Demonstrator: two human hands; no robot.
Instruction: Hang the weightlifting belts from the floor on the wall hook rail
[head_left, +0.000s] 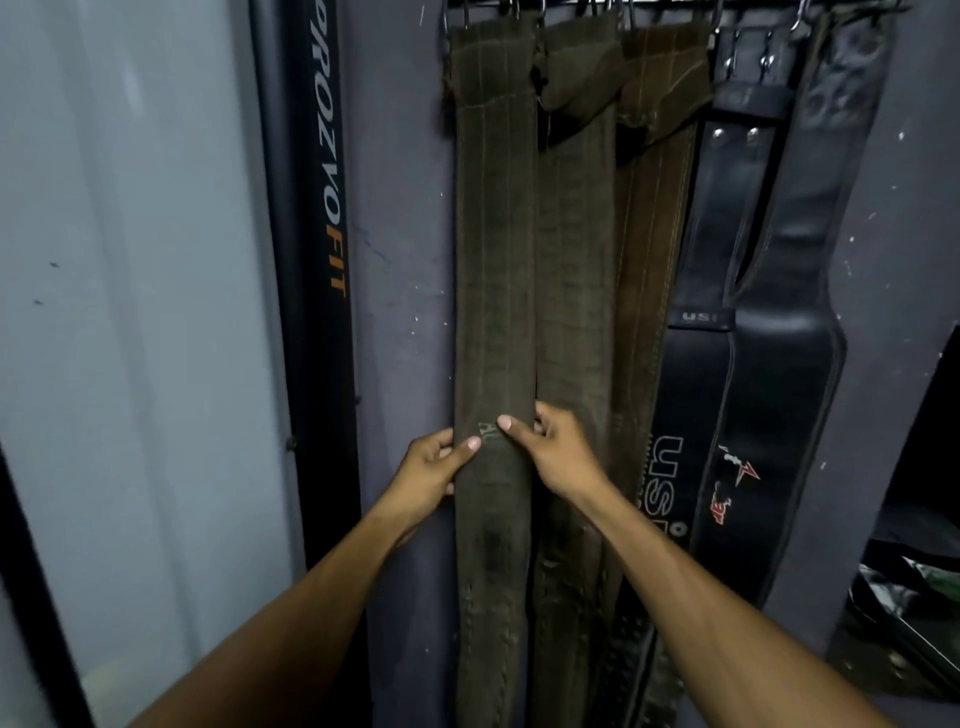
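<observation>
Both hands — left (434, 467), right (553, 449) — are pinching the hung belt (493, 291), straightening it; next likely releasing.

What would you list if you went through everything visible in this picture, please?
Suede belts: three, olive to brown, hanging side by side from the rail.
Leather belts: two, black, hanging to the right of the suede ones.
Hook rail: one, dark metal, along the top edge.
Wall: grey, behind the belts.
Upright post: one, black with lettering, left of the belts.
Hands: left hand and right hand gripping the leftmost suede belt by its edges.
</observation>
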